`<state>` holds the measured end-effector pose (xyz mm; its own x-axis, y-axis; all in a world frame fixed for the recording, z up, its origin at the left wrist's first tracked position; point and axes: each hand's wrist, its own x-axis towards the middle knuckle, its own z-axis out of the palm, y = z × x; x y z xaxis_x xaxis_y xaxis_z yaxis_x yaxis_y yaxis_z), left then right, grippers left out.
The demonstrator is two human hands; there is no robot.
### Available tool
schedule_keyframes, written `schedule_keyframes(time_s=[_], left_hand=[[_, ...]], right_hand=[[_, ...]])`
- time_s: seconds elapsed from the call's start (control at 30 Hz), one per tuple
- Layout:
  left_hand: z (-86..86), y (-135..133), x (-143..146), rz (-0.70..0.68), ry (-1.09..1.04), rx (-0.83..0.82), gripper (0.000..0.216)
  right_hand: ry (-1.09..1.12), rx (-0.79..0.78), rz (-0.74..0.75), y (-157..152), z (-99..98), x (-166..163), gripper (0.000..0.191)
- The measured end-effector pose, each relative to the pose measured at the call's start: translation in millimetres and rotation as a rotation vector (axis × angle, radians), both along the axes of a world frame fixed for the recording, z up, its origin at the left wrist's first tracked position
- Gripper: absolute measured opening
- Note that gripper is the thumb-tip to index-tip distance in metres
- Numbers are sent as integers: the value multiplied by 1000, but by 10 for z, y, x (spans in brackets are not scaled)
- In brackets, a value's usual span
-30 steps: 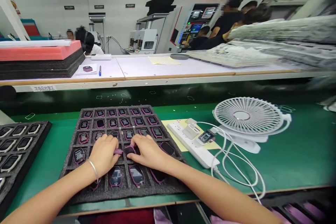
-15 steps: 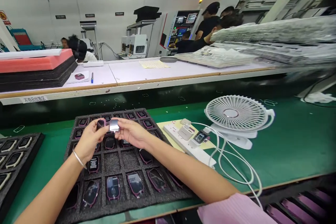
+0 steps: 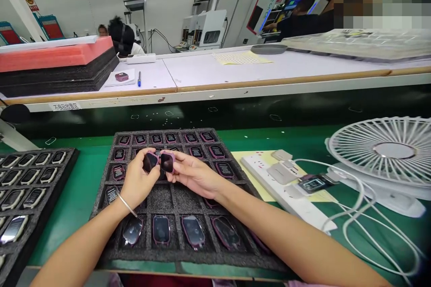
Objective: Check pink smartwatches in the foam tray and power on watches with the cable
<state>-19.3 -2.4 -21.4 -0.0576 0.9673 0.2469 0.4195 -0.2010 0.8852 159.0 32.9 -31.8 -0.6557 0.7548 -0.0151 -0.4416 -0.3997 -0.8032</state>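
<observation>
My left hand (image 3: 140,178) is closed on a purple-framed smartwatch case (image 3: 150,162) with a dark screen. Beside it, my right hand (image 3: 193,172) pinches a second purple smartwatch case (image 3: 167,162), its dark face turned toward me. The two cases are side by side, almost touching, above a black foam tray (image 3: 160,197). Purple watch cases sit in many of the tray's pockets, several with lit text on their screens. A watch (image 3: 161,228) in the front row has a dark, shiny screen. Two pockets below my hands hold nothing.
At left is another foam tray (image 3: 72,161) of pale-framed watches. To the right lie a white power strip (image 3: 289,202), tangled white cables (image 3: 350,224) and a white fan (image 3: 393,150). A raised shelf (image 3: 202,76) runs behind, bearing stacked foam (image 3: 67,56). People are beyond it.
The view has shifted right and closer. The case in my right hand, which showed a shiny silver side, now shows its dark face, next to the one in my left.
</observation>
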Motion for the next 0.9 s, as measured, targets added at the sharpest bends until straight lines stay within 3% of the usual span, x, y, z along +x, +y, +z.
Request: schedule_keyframes(time_s=[0.53,0.9], left_hand=[[17,-32,54,69,-103,27,39],[44,-50,77,94,-31,36,41]], right_hand=[[39,15,53,-28,-24,7,52],[39,12,68,-40,-8,22,53]])
